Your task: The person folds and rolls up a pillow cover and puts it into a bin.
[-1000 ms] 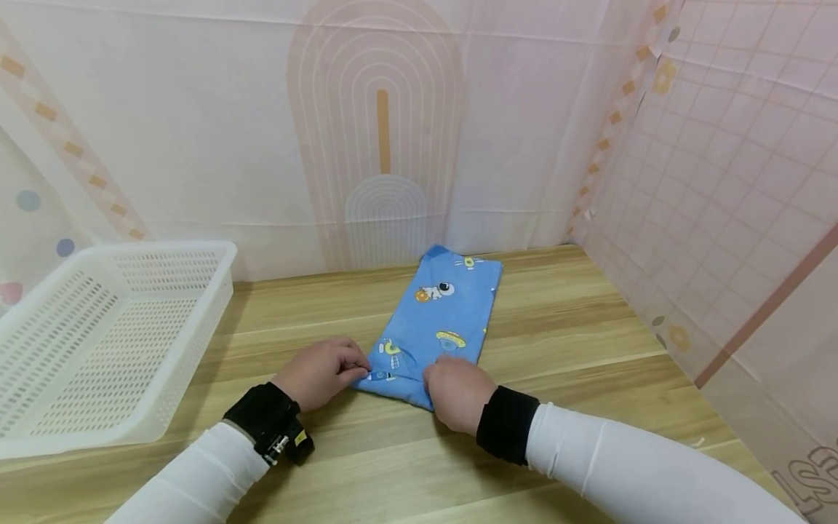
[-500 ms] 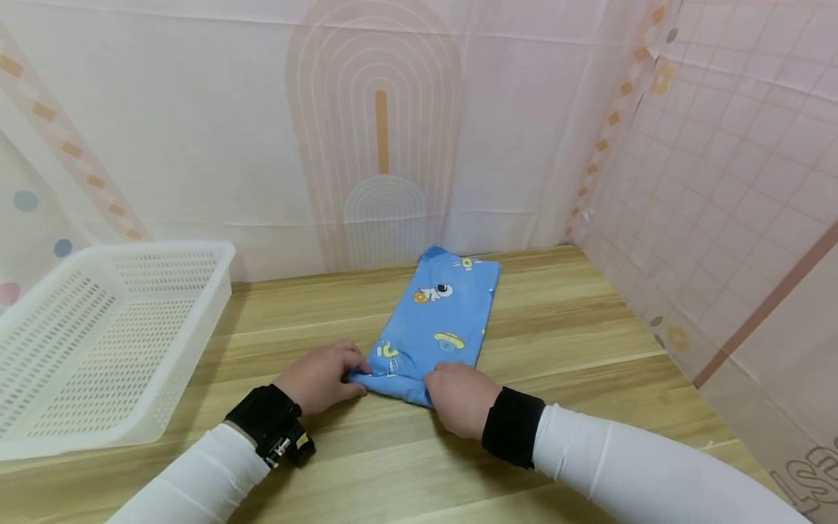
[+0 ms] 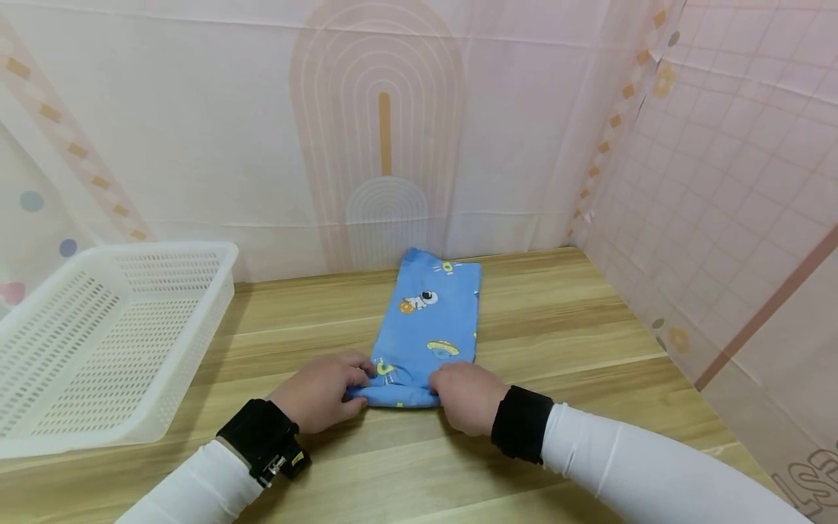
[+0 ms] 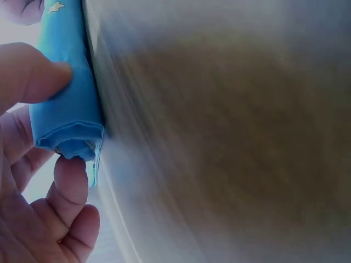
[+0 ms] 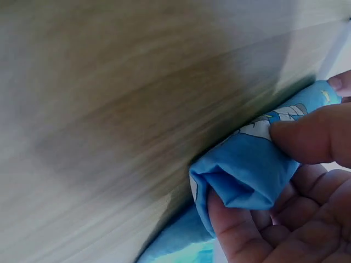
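A blue cloth (image 3: 435,313) printed with astronauts and saucers lies as a folded strip on the table, its near end turned over into a short roll (image 3: 399,397). My left hand (image 3: 324,393) grips the roll's left end. In the left wrist view the thumb presses on the rolled cloth (image 4: 66,104) and a fingertip sits at its open end. At the right end my right hand (image 3: 470,399) pinches the roll. The right wrist view shows its thumb on top of the rolled cloth (image 5: 241,170), with a finger tucked against the layered end.
A white perforated plastic basket (image 3: 140,349) stands at the left of the wood-grain table (image 3: 550,313). A patterned cloth backdrop (image 3: 524,131) rises along the table's back edge, with another patterned panel (image 3: 733,182) at the right.
The near end of the cloth has gone from a flat fold to a thicker roll. The strip has swung left at its far end and now lies straighter. Both hands keep hold of the near corners.
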Motion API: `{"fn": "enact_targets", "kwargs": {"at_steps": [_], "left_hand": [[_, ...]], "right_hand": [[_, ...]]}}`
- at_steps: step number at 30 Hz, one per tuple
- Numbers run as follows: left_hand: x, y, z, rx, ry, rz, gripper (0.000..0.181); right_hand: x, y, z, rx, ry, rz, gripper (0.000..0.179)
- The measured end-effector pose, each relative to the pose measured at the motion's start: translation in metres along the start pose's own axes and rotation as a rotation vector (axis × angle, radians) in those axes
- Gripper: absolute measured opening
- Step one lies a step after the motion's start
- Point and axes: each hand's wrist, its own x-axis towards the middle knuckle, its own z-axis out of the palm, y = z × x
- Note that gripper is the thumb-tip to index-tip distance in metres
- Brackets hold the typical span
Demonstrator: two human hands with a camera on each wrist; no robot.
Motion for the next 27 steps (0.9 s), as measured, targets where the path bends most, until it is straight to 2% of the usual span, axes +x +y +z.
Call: {"fn": "enact_targets", "kwargs": {"at_steps": [6,10,13,19,27], "left_hand": [[0.0,0.002,-0.003,-0.047,-0.048,-0.022,0.002],[0.0,0.004,-0.005,-0.083,-0.068,-0.054,0.01],[0.0,0.003,-0.004,-0.103,-0.055,-0.078,0.004],[0.001,0.0,-0.001,-0.139,-0.036,-0.094,0.014],[0.005,0.007,-0.003,-0.103,-0.025,-0.061,0.02]], "right_hand": [[0.0,0.006,-0.003,0.123,-0.026,0.045,0.024],[0.0,0.009,-0.006,0.163,-0.047,0.069,0.026],[0.002,0.011,-0.007,0.165,-0.047,0.066,0.028],[0.004,0.018,-0.004,0.145,0.002,0.045,0.028],[0.003,0.018,-0.004,0.191,0.032,0.137,0.029]]}}
